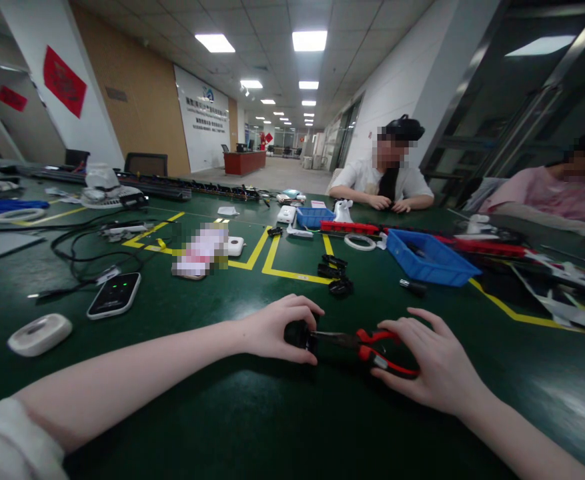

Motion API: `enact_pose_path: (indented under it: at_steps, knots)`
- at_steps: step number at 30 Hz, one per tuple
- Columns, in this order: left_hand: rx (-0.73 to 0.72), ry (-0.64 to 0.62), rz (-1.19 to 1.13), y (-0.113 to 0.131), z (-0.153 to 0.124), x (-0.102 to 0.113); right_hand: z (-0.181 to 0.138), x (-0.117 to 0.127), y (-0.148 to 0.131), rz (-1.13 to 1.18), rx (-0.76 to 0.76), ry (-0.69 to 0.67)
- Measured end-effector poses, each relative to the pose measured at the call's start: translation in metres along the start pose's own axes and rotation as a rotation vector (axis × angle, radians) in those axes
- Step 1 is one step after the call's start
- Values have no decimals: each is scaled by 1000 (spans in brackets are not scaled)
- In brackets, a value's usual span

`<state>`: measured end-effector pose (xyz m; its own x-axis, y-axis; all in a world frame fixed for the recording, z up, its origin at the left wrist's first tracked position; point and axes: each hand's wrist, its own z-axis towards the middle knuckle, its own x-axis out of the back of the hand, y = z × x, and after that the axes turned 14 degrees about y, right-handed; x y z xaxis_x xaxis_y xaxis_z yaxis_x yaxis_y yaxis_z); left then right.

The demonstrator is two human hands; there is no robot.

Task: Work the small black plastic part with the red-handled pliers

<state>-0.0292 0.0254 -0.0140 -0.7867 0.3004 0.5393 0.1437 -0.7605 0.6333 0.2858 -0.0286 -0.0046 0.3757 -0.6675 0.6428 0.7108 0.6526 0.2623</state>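
In the head view, my left hand (287,330) is closed around a small black part (298,333), with the thumb below and the fingers above. My right hand (427,360) grips red-and-black handled long-nose pliers (372,347). Their metal jaws point left and reach the black part's right side; whether they pinch it I cannot make out. Several similar black pieces (336,272) lie on the green table (252,413) just beyond my hands. Near them, a short dark cylinder with a shiny end (413,287) rests on its side.
A blue bin (429,259) stands at the right, a smaller blue bin (315,217) farther back. Left of my hands lie a phone (201,252), a black-faced device (115,295), a white oval object (41,335) and cables (72,253). Two people sit across the table, one in a white shirt (415,183).
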Motion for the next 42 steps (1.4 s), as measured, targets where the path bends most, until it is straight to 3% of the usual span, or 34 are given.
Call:
enact_pose_path:
  at_steps: [10,18,25,32,42]
  knots:
    - [6,13,-76,-6,1,1,2,0,-13,22,-57,-63]
    - [-4,-97,99,-2,2,2,4,-1,-11,61,-99,-109]
    - [-30,-102,199,0,4,2,4,-2,-11,69,-97,-116]
    - [-62,-218,322,4,3,3,1,-2,-8,56,-80,-92]
    - [-88,-232,363,0,0,2,2,-1,-8,61,-79,-80]
